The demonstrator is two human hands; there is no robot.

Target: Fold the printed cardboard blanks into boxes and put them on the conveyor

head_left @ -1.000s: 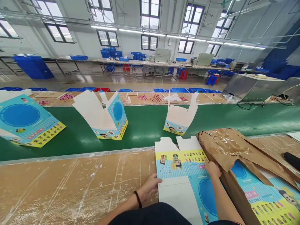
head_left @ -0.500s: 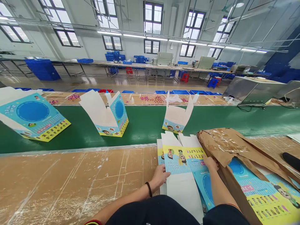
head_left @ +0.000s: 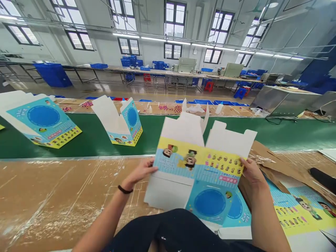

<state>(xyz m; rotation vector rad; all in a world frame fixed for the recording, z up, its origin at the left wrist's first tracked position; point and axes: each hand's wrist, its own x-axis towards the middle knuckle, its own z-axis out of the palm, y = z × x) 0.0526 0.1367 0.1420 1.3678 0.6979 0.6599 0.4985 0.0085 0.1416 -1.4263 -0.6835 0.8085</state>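
A flattened cardboard box [head_left: 181, 159], printed yellow and light blue with cartoon figures and a blue oval, is held up in front of me. Its white flaps point away from me. My left hand [head_left: 141, 170] pinches its left edge, with the thumb on the printed face. At the right edge my right hand [head_left: 252, 172] grips the same box, its fingers partly hidden behind the card. Beneath the right part lies another blue printed blank [head_left: 243, 211]. On the right, a torn brown paper wrapper [head_left: 265, 157] partly covers a stack of flat printed boxes [head_left: 296, 210].
Opened boxes stand on the green belt: a large one [head_left: 43, 117] at left and a smaller one [head_left: 128, 127] nearer the middle. Another is mostly hidden behind the held box. A metal machine [head_left: 282, 101] stands at right. Brown card covers the near table [head_left: 65, 196].
Both hands have raised the flat box from the pile and spread apart along its edges. It now hides most of the opened box behind it. The view has shifted slightly.
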